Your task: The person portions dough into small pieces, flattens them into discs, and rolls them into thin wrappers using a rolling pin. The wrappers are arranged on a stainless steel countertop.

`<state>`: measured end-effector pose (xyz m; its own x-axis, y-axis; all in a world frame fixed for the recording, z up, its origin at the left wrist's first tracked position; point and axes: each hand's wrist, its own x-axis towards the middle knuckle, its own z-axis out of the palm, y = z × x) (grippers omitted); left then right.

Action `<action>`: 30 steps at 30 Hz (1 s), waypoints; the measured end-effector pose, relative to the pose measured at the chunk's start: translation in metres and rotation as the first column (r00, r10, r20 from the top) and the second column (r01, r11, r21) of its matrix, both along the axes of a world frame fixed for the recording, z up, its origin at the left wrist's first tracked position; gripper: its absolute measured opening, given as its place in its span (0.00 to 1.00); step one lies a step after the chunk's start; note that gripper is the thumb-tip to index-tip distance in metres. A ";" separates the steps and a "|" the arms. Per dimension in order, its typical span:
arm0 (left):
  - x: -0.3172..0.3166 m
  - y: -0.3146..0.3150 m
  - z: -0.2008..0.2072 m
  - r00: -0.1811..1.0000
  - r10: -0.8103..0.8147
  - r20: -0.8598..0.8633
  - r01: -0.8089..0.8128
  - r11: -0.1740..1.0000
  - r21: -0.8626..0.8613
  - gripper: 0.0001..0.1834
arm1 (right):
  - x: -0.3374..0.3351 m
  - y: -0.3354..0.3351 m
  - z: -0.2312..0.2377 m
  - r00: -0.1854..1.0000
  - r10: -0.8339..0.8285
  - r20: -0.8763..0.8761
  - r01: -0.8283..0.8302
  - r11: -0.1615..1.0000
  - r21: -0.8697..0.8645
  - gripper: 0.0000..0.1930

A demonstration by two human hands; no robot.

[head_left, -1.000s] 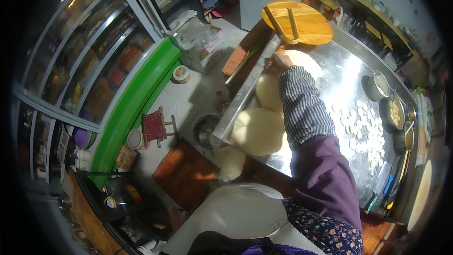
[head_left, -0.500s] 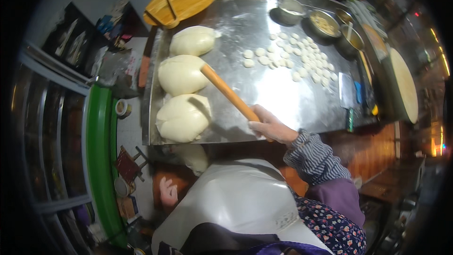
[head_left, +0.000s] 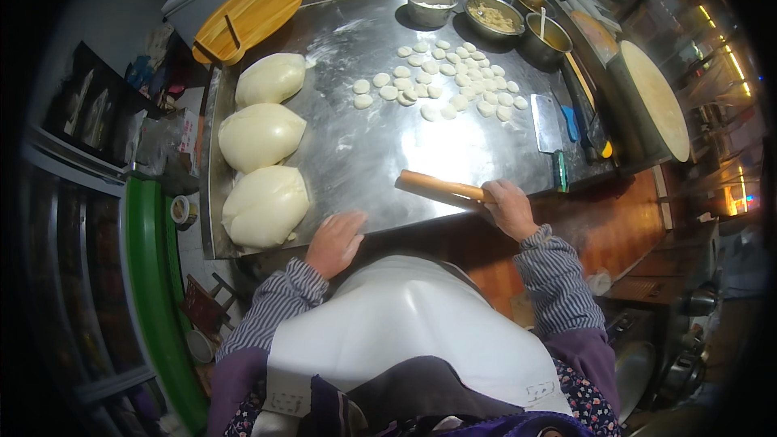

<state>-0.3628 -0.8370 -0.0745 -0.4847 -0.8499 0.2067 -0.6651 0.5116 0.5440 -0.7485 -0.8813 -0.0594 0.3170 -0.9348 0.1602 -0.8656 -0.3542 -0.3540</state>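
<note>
Beyond, bowls (head_left: 428,19) holding white powder (head_left: 433,6) and pale food (head_left: 495,19), right fingers (head_left: 495,189) gripping rolling pin (head_left: 441,187), left fingers (head_left: 350,224) extended

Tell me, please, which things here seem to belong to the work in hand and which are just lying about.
Probably part of the work:
rolling pin, held in the right hand
small dough rounds
three large dough lumps
metal bowls, possibly

Apparently just lying about:
round wooden board
stool
white tub
</note>
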 end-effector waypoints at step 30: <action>-0.173 -0.108 -0.031 0.913 0.295 0.280 -0.282 0.956 -0.087 0.18 | -0.025 -0.466 0.039 0.860 0.345 0.375 -0.260 0.930 -0.261 0.04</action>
<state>-0.5360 -0.9453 -0.1058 -0.2640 -0.9549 0.1359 -0.9114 0.2931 0.2889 -0.7733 -1.3477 -0.0204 0.4451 -0.7393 0.5054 -0.4975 -0.6734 -0.5469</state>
